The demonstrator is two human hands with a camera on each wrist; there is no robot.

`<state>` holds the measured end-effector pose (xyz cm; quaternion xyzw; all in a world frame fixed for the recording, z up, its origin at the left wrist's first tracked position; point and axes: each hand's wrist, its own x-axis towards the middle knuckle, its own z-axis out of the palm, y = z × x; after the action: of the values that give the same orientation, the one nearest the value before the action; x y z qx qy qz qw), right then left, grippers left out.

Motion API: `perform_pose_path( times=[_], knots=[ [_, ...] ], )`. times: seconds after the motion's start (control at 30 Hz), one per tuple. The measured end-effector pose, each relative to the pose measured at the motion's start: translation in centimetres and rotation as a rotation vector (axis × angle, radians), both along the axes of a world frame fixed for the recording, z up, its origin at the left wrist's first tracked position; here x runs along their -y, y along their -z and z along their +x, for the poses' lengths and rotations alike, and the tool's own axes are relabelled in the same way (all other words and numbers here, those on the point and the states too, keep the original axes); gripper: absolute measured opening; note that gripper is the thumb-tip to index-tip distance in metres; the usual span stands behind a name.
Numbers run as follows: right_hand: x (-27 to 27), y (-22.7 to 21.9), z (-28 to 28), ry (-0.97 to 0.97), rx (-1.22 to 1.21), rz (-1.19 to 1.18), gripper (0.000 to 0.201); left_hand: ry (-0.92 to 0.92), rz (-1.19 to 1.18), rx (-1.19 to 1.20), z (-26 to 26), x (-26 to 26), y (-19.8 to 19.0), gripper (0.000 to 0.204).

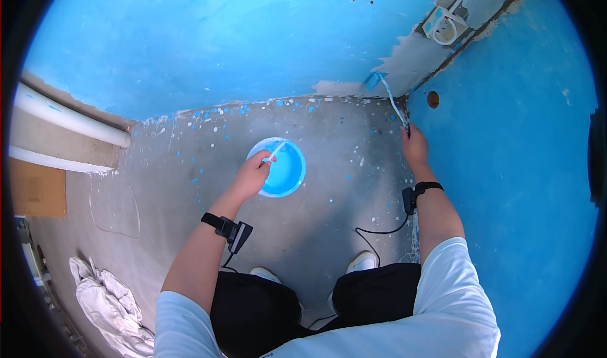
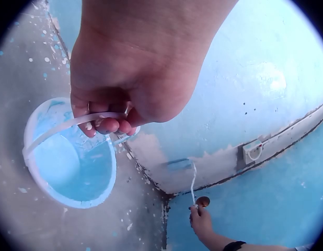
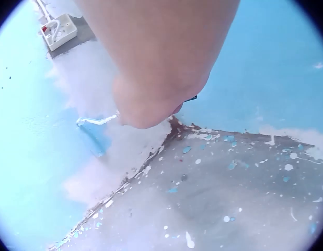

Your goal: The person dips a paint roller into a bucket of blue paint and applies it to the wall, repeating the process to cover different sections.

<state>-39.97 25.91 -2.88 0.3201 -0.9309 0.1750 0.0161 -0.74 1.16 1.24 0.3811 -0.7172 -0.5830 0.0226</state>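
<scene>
In the head view the left hand (image 1: 254, 173) grips the white handle (image 1: 275, 149) of a bucket (image 1: 301, 168) with blue paint inside. The left wrist view shows its fingers curled round that handle (image 2: 62, 127), the bucket (image 2: 112, 178) hanging tilted in that picture. The right hand (image 1: 415, 145) holds a paint roller by its grip; the roller's whitish rod (image 1: 393, 102) runs up to the blue roller head (image 1: 375, 80), which lies against the unpainted low strip of wall. In the right wrist view the right hand (image 3: 151, 104) hides the grip, and the roller head (image 3: 93, 140) touches the wall.
An open socket box (image 1: 445, 25) with a looped cable is set in the grey strip. A round hole (image 1: 433, 99) is in the right wall. White pipes (image 1: 69, 121), a cardboard box (image 1: 39, 188) and a crumpled cloth (image 1: 112, 304) are at left. Paint spots dot the floor (image 1: 303, 225).
</scene>
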Motion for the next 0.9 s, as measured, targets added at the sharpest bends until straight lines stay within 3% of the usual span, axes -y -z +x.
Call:
perform_pose_path(
  times=[0.17, 0.23, 0.43, 0.57, 0.73, 0.8, 0.9],
  knots=[
    [5.3, -1.6, 1.9, -0.102, 0.024, 0.113, 0.031, 0.010, -0.004, 0.033, 0.1, 0.1, -0.2, 0.018],
    [7.8, -2.3, 3.6, -0.243, -0.013, 0.051, 0.031, 0.008, -0.005, 0.036, 0.2, 0.1, -0.1, 0.018],
    [13.3, -4.1, 7.9, -0.315, 0.003, 0.127, 0.030, 0.008, -0.032, 0.039, 0.2, -0.1, -0.2, 0.018],
    [12.1, -3.3, 6.2, -0.294, -0.020, 0.160, 0.029, 0.013, -0.030, 0.042, 0.4, 0.0, -0.5, 0.018],
    [6.0, -0.9, 1.6, -0.203, -0.087, 0.235, 0.029, 0.010, -0.056, 0.035, 0.2, -0.2, -0.2, 0.019],
    [3.5, 0.0, 0.2, -0.064, -0.135, 0.159, 0.028, 0.018, -0.075, 0.034, 0.3, 0.0, 0.0, 0.019],
    [1.8, 0.3, -0.4, -0.031, -0.159, 0.146, 0.028, 0.019, -0.051, 0.022, 0.1, 0.1, 0.7, 0.019]
  ],
)
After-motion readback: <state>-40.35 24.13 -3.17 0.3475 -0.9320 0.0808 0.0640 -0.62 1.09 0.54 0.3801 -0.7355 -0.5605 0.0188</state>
